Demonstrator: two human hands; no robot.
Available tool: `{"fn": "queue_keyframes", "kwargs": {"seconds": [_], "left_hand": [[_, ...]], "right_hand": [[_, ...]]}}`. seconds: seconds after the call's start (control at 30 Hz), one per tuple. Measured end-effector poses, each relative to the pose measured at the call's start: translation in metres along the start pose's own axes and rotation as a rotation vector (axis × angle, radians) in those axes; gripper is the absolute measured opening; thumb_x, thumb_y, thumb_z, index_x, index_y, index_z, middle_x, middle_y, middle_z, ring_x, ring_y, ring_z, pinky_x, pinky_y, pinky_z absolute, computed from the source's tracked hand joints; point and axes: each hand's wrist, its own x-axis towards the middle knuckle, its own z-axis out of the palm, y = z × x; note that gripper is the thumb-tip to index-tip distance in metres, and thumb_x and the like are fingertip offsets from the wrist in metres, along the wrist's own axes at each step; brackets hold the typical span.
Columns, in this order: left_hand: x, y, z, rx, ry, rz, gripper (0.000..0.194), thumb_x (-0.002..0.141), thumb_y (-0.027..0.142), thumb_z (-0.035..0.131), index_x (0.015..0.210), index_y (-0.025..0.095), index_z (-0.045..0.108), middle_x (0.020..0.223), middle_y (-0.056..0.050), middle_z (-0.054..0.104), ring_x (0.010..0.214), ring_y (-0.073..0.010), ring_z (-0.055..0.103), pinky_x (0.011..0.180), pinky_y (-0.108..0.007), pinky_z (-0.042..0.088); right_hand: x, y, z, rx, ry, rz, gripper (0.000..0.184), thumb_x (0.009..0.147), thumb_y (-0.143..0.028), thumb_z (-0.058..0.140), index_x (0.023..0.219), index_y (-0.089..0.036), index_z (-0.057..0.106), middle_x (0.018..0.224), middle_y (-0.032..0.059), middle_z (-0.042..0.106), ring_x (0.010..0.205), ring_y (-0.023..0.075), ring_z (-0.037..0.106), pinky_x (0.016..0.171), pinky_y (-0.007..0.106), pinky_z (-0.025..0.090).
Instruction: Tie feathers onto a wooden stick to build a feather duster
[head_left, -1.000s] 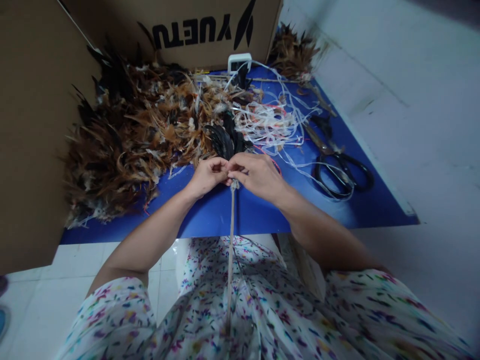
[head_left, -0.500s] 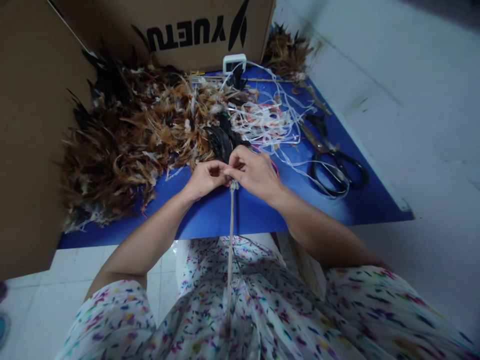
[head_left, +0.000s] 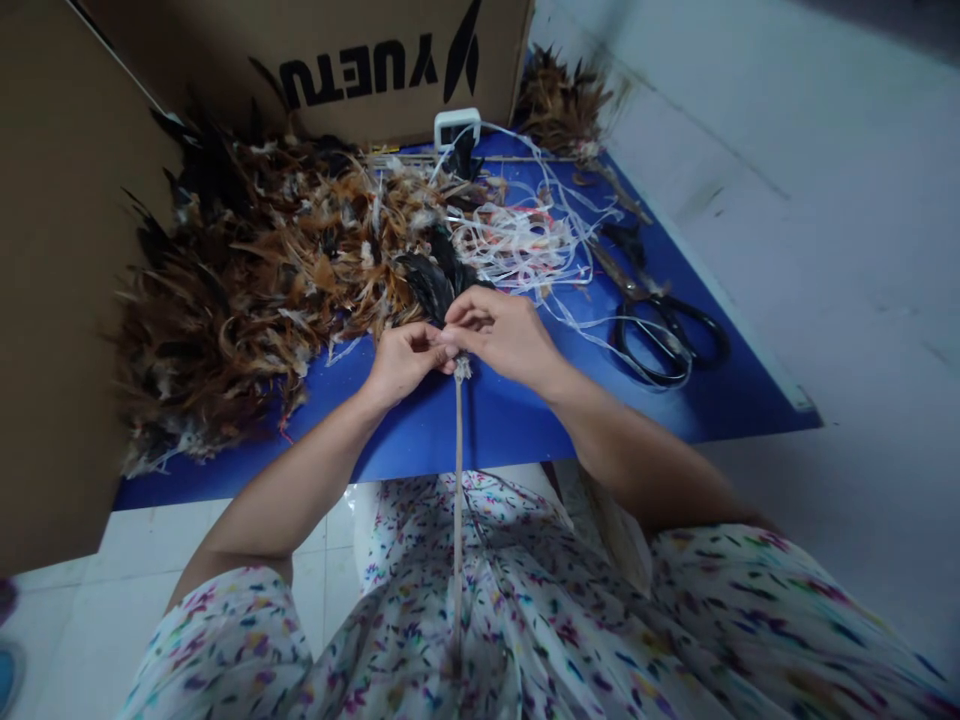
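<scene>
In the head view, the fingers of the left hand and right hand pinch a feathered stick above the blue desk, black plumes pointing away, long axis running back toward the wearer.

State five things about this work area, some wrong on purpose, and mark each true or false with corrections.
1. The left hand and right hand meet just beyond a frayed, pale patch on a thin stick. True.
2. The left hand grips the scissors. False: they lie on the blue tabletop, apart from both hands.
3. Black feathers fan out just beyond the hands. True.
4. The large brown feather pile lies on the person's right. False: it lies on the left.
5. The lettering on the cardboard box appears upside down. True.
</scene>
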Motion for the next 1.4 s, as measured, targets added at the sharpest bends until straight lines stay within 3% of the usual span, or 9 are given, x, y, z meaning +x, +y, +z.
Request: {"fn": "queue_keyframes", "kwargs": {"seconds": [0.13, 0.3, 0.53, 0.87, 1.07, 1.4], "left_hand": [[0.0, 0.0, 0.001, -0.039, -0.03, 0.035, 0.037, 0.061, 0.039, 0.085, 0.07, 0.01, 0.064, 0.059, -0.003, 0.067, 0.053, -0.0109, 0.063, 0.057, -0.025, 0.054], [0.0, -0.002, 0.002, -0.04, -0.039, 0.051, 0.037, 0.061, 0.038, 0.085, 0.069, 0.011, 0.061, 0.06, -0.003, 0.067, 0.053, -0.0106, 0.063, 0.057, -0.024, 0.054], [-0.001, -0.002, 0.002, -0.037, -0.041, 0.055, 0.036, 0.061, 0.036, 0.085, 0.069, 0.011, 0.059, 0.059, -0.002, 0.067, 0.054, -0.011, 0.064, 0.058, -0.024, 0.055], [-0.002, -0.001, 0.003, 0.001, -0.019, 0.039, 0.033, 0.061, 0.032, 0.085, 0.067, 0.012, 0.059, 0.058, -0.001, 0.067, 0.053, -0.0109, 0.064, 0.057, -0.024, 0.055], [-0.002, -0.001, 0.002, 0.028, -0.027, 0.024, 0.035, 0.059, 0.032, 0.087, 0.067, 0.012, 0.059, 0.057, -0.002, 0.067, 0.052, -0.0109, 0.064, 0.055, -0.022, 0.054], [0.002, -0.001, -0.003, -0.005, -0.123, -0.01, 0.042, 0.062, 0.037, 0.086, 0.071, 0.014, 0.052, 0.056, -0.001, 0.064, 0.05, -0.0098, 0.061, 0.046, -0.019, 0.048]], "right_hand": [[0.009, 0.006, -0.015, -0.131, -0.051, -0.041, 0.014, 0.082, -0.021, 0.058, 0.089, -0.015, 0.068, 0.08, 0.0026, 0.07, 0.068, 0.0128, 0.062, 0.065, 0.026, 0.046], [0.011, 0.006, -0.026, -0.342, -0.283, -0.109, 0.026, 0.082, -0.009, 0.051, 0.095, -0.013, 0.073, 0.092, 0.0061, 0.07, 0.08, 0.0142, 0.062, 0.075, 0.027, 0.044], [0.008, 0.003, -0.028, -0.387, -0.396, -0.205, 0.027, 0.079, -0.007, 0.054, 0.098, -0.015, 0.072, 0.092, 0.0058, 0.064, 0.076, 0.0127, 0.058, 0.069, 0.025, 0.041], [0.006, -0.001, -0.025, -0.432, -0.381, -0.234, 0.017, 0.08, -0.01, 0.057, 0.084, -0.015, 0.072, 0.084, 0.0045, 0.067, 0.076, 0.0139, 0.059, 0.071, 0.026, 0.039], [0.003, 0.0, -0.017, -0.546, -0.328, -0.24, 0.012, 0.082, -0.013, 0.055, 0.078, -0.014, 0.066, 0.082, 0.0046, 0.063, 0.069, 0.0129, 0.051, 0.066, 0.026, 0.034], [0.006, 0.001, -0.015, -0.492, -0.338, -0.173, 0.006, 0.08, -0.014, 0.056, 0.075, -0.015, 0.058, 0.079, 0.003, 0.057, 0.067, 0.0117, 0.047, 0.064, 0.025, 0.032]]}}
